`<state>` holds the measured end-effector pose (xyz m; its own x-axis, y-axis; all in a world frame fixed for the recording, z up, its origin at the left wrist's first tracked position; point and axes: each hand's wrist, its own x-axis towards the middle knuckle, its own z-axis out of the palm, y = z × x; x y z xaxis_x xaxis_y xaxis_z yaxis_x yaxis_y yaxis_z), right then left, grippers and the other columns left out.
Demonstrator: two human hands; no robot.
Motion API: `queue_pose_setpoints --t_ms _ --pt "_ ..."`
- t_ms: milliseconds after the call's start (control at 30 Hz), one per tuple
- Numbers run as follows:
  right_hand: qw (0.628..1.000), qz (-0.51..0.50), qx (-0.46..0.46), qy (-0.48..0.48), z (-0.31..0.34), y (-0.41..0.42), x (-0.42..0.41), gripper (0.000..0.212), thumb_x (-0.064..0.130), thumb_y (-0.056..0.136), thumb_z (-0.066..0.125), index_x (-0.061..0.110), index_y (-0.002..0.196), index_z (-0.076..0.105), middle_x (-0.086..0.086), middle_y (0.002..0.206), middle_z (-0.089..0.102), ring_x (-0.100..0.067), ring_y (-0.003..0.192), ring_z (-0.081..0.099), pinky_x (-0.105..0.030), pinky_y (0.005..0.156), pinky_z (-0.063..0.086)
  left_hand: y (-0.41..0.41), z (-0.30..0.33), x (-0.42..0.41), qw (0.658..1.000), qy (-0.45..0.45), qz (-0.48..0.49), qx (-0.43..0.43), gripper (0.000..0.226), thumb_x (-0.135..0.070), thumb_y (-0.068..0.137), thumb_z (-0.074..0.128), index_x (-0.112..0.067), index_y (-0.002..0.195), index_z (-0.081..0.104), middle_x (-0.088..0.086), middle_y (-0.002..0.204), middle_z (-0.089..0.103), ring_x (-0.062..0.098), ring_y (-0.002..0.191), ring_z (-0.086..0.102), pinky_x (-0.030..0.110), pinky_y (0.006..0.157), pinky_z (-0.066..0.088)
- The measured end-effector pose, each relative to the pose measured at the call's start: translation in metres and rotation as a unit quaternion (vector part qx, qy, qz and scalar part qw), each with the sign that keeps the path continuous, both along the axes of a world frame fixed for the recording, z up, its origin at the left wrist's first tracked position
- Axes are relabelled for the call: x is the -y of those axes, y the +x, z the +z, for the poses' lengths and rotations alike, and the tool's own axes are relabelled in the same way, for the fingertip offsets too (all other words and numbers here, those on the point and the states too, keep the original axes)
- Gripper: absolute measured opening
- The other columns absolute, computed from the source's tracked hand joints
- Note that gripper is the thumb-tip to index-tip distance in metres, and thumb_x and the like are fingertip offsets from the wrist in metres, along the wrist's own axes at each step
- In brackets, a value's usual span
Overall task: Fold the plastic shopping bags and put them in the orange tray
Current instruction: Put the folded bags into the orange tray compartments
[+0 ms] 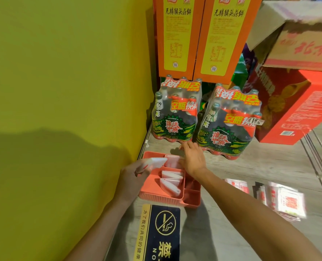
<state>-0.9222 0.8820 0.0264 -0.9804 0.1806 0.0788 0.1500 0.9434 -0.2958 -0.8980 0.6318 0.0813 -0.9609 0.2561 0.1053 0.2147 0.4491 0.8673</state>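
The tray point(152, 189), lower centre of the frame, is looking like matt orange plastic with ribbed walls; the folded bags point(170, 182) inside it are showing thin, smooth white plastic film; the bottle packs point(177, 113) above are gleaming in glossy shrink-wrap; the boxes point(177, 34) at the top are appearing as printed cardboard; the floor point(250, 166) is presenting a matt, wood-grain surface; the wall point(62, 63) at left is reading as flat, matt yellow-green paint.

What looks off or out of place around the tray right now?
Nothing damaged or spilled. Folded bags lean at uneven angles in the orange tray. A no-smoking sign lies flat on the counter by the tray. Unfolded bags lie loosely spread to the right.
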Motion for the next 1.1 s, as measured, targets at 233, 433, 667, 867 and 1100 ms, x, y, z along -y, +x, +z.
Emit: queue_pose_setpoints --t_ms 233,433,667,867,1100 --pt "0.987 -0.083 0.099 -0.098 -0.009 -0.014 0.001 0.019 0.019 0.083 0.07 0.027 0.1 0.075 -0.002 0.105 0.074 -0.024 0.1 0.066 -0.035 0.089 0.053 -0.047 -0.012 -0.032 0.988 -0.115 -0.094 -0.051 0.025 -0.029 0.088 0.068 -0.018 0.109 0.076 -0.007 0.104 0.06 0.014 0.101 0.053 0.032 0.09 0.042" --pt "0.977 -0.084 0.128 -0.147 -0.015 -0.018 -0.008 0.017 0.027 0.077 0.075 0.028 0.094 0.074 0.0 0.1 0.074 -0.025 0.095 0.068 -0.031 0.074 0.051 -0.081 -0.012 -0.066 0.977 -0.087 -0.193 -0.016 0.022 -0.031 0.077 0.071 -0.019 0.095 0.075 -0.004 0.091 0.066 0.015 0.087 0.061 0.037 0.077 0.048" --pt "0.956 -0.033 0.162 -0.243 -0.01 -0.023 -0.028 0.016 0.017 0.073 0.085 0.024 0.082 0.073 0.006 0.088 0.071 -0.013 0.083 0.063 -0.022 0.071 0.046 -0.103 -0.027 -0.074 0.965 -0.152 -0.208 0.053 0.02 -0.024 0.073 0.075 -0.038 0.07 0.06 -0.015 0.069 0.061 0.012 0.072 0.06 0.035 0.069 0.051" --pt "0.948 0.041 0.087 -0.303 0.001 -0.008 -0.039 0.03 -0.002 0.08 0.077 0.008 0.108 0.076 0.004 0.1 0.072 -0.007 0.087 0.064 -0.008 0.078 0.044 -0.106 -0.042 -0.087 0.974 -0.109 -0.179 0.089 0.018 -0.009 0.073 0.078 -0.016 0.07 0.061 -0.011 0.064 0.063 0.003 0.062 0.057 0.03 0.063 0.047" --pt "0.952 0.086 0.057 -0.29 0.015 0.01 -0.039 0.026 0.019 0.084 0.079 0.023 0.109 0.077 0.01 0.1 0.074 -0.007 0.089 0.065 -0.027 0.08 0.052 -0.098 -0.046 -0.1 0.974 -0.113 -0.182 0.071 0.025 -0.005 0.077 0.08 -0.011 0.074 0.056 -0.006 0.069 0.052 0.007 0.066 0.049 0.026 0.069 0.044"
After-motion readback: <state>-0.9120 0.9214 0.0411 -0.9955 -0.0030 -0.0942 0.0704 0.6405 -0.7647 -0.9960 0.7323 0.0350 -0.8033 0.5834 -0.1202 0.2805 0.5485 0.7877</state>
